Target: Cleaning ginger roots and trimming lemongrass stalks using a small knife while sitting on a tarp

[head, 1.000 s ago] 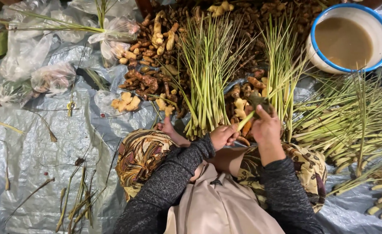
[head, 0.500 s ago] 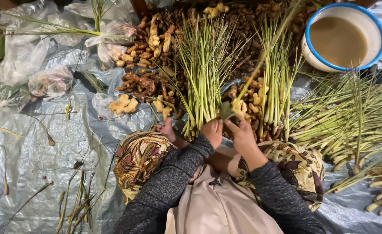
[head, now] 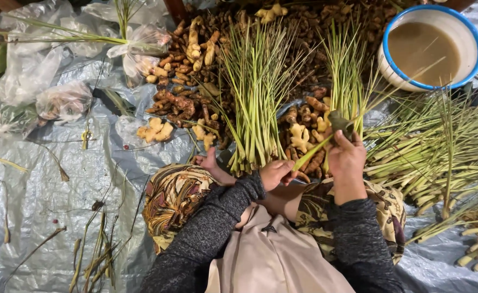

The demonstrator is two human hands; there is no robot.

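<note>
Green lemongrass stalk [head: 310, 153] runs slanting between my two hands, in front of my knees. My left hand [head: 276, 173] is curled tight around its thick pale lower end, and my right hand [head: 347, 158] is closed on its upper part, where a dark leaf tip [head: 339, 120] pokes above my fingers. Just beyond stand two bundles of lemongrass [head: 258, 103], upright against a heap of ginger and turmeric roots [head: 190, 97]. More cut stalks [head: 439, 146] lie to my right. A blue-rimmed bowl [head: 476, 33] of cloudy liquid sits beyond them on the grey tarp [head: 43, 206].
</note>
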